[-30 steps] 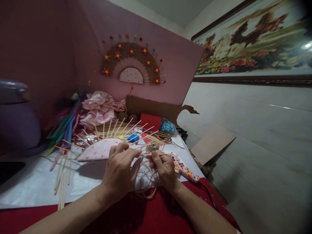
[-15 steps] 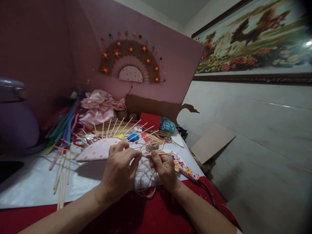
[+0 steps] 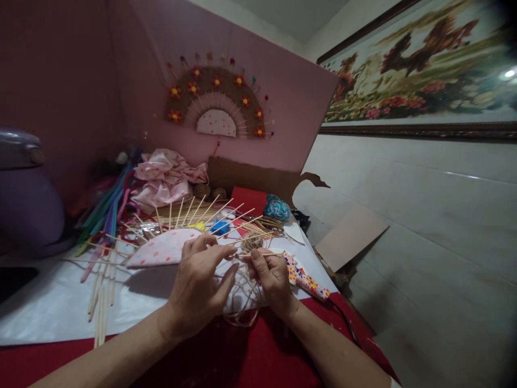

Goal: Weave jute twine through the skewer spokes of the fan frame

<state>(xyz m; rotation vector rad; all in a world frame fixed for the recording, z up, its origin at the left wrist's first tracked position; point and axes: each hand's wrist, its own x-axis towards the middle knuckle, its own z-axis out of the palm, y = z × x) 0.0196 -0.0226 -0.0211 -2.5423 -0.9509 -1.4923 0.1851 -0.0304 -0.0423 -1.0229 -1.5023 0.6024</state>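
Note:
A half-round pink spotted piece (image 3: pixel 163 249) lies on white paper (image 3: pixel 60 307), with several thin wooden sticks (image 3: pixel 210 211) fanning out from its curved edge. My left hand (image 3: pixel 200 285) rests at its right end, fingers curled around the sticks and jute twine (image 3: pixel 242 302). Just to the right, my right hand (image 3: pixel 272 280) pinches the twine against a stick. Loose loops of twine hang below both hands, and a small twine ball (image 3: pixel 251 242) sits just behind them.
A glue gun with a spotted body (image 3: pixel 305 280) lies right of my hand, its cord trailing over the red cloth (image 3: pixel 226 355). Loose sticks (image 3: pixel 100 302), coloured strips (image 3: pixel 107 207), pink fabric (image 3: pixel 167 180) and a blue ball (image 3: pixel 277 208) crowd the back. A finished fan (image 3: pixel 218 102) hangs on the pink board.
My left hand's fingers have spread and shifted slightly along the sticks. The right hand stays pinched on the twine, and the view has barely moved.

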